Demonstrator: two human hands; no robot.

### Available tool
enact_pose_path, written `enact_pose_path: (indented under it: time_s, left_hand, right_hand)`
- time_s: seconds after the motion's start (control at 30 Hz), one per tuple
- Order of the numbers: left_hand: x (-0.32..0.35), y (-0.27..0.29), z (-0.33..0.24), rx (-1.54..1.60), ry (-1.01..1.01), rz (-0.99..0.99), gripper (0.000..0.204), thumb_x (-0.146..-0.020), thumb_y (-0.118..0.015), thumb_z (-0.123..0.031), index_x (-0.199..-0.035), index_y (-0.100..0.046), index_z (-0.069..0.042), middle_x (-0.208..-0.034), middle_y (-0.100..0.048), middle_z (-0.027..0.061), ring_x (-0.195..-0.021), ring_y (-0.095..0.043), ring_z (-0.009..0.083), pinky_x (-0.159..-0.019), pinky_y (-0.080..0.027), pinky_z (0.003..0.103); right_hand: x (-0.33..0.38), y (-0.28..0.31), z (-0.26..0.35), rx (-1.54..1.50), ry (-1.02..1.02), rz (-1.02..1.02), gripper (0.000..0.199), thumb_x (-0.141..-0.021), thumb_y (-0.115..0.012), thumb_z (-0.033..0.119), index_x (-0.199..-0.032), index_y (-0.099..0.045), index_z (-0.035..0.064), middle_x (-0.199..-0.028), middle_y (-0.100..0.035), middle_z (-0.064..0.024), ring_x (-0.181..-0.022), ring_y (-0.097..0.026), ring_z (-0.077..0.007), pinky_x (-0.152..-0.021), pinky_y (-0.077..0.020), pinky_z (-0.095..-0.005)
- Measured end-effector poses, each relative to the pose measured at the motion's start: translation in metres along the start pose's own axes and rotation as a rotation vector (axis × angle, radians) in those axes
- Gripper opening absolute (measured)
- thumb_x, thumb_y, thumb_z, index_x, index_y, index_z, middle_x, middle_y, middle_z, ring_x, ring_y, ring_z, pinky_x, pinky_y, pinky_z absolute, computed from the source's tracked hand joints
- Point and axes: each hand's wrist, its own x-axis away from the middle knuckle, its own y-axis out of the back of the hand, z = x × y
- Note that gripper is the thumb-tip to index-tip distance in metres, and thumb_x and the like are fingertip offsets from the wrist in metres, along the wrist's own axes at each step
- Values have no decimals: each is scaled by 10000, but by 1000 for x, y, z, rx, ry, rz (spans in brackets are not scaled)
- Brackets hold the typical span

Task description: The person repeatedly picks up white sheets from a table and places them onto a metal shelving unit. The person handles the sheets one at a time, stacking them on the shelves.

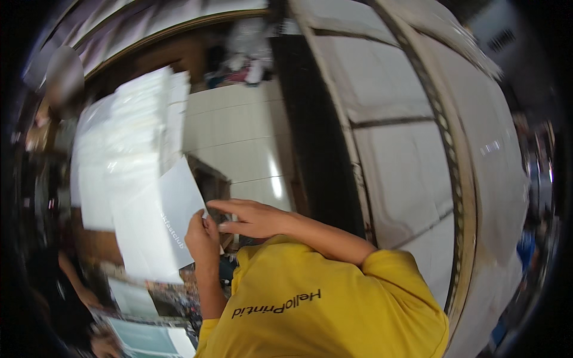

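Observation:
My left hand (pixel 203 240) is closed on the near right edge of a pale grey sheet (pixel 179 200) with light lettering, its thumb on top. The sheet lies tilted over a large white sheet (pixel 143 238), beside a tall stack of white, glossy sheets or packets (pixel 128 131). Just right of the held edge is my right hand (pixel 253 218), its fingers stretched toward my left hand and the thumb apart. It appears to hold nothing. Whether its fingertips touch the sheet I cannot tell.
Tiled floor (pixel 239 128) shows beyond my hands. Plastic-wrapped items (pixel 248 56) lie at its far end. To the right runs a long black panel (pixel 316 137) beside white panels in a frame (pixel 406 167). A person in dark clothing (pixel 57 298) is at the lower left.

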Motion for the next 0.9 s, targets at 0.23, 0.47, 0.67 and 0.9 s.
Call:
enact_pose_path:
  time_s: [0.23, 0.47, 0.67, 0.9]
  left_hand:
    - [-13, -42, -77, 417, -326, 350, 360, -842, -725, -55, -1180, -627, 20, -764, -611, 114, -563, -574, 222, -545, -480, 342]
    - [-29, -44, -59, 334, -486, 357, 322, -855, -721, -76, -1152, -632, 9, -774, -609, 114, -596, -582, 227, -555, -478, 334]
    - [-6, -55, 5, 75, -326, 473, 246, -871, -682, -108, -1086, -650, 7, -868, -655, 188, -728, -663, 334, -644, -517, 427]
    - [8, -64, 41, 41, -225, 584, 240, -879, -660, -123, -1063, -648, 31, -867, -658, 206, -764, -661, 385, -687, -516, 456]
  right_hand:
    - [36, 64, -20, 45, -172, -389, 280, -942, -531, 194, -1115, -645, 5, -1054, -688, -204, -989, -670, -323, -868, -503, -414]
    - [205, 213, -57, 100, -239, -1105, 291, -938, -592, 90, -1218, -520, 121, -906, -565, 24, -878, -527, -79, -797, -448, -256]
    - [443, 257, -111, 191, -534, -1734, 303, -938, -620, 191, -1217, -536, 109, -951, -581, 11, -889, -533, -95, -799, -452, -283]
    - [627, 224, -212, 146, -590, -2029, 319, -951, -613, 250, -1224, -552, 97, -983, -587, 5, -902, -536, -108, -805, -451, -297]
